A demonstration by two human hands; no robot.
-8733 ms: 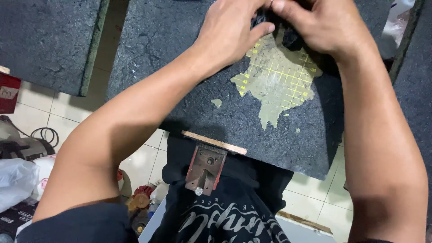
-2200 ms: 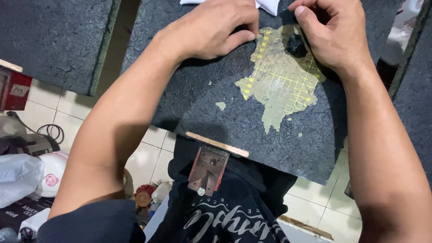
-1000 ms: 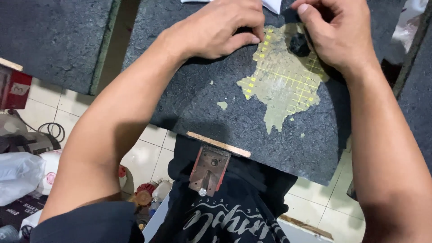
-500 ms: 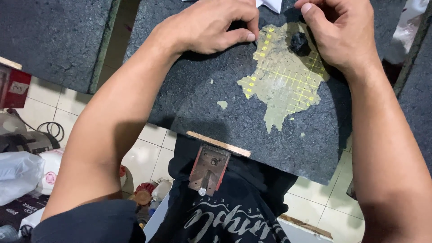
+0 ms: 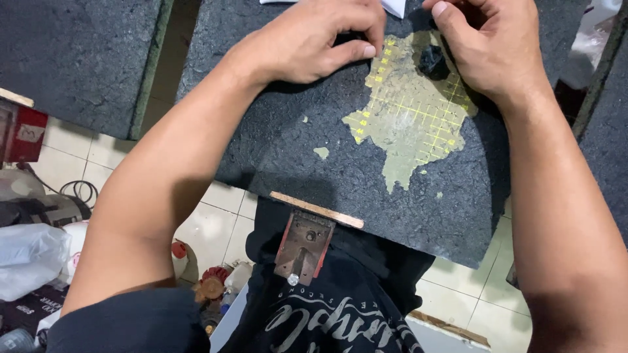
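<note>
Seen from above: a dark, rough-topped desk (image 5: 275,150) with a worn patch (image 5: 412,121) where the covering has flaked away to a pale greenish surface ruled with a yellow grid. Left hand (image 5: 314,39) resting palm-down at the patch's upper left edge, fingers (image 5: 356,51) curled and pressed together against the desk, nothing visibly pinched. Right hand (image 5: 487,49) at the patch's upper right, fingers bent inward near the top of the frame; whether pinching anything, cannot tell. Small black object (image 5: 433,62) lying on the worn patch, just beside the right hand, possibly touching it. White paper corner (image 5: 394,6) at the top edge between both hands. Thin wooden strip (image 5: 316,210) along the desk's near edge, a rusty metal bracket (image 5: 303,245) hanging beneath it. On the tiled floor (image 5: 216,222) at left: a white plastic bag (image 5: 29,258), a red box (image 5: 23,134).
</note>
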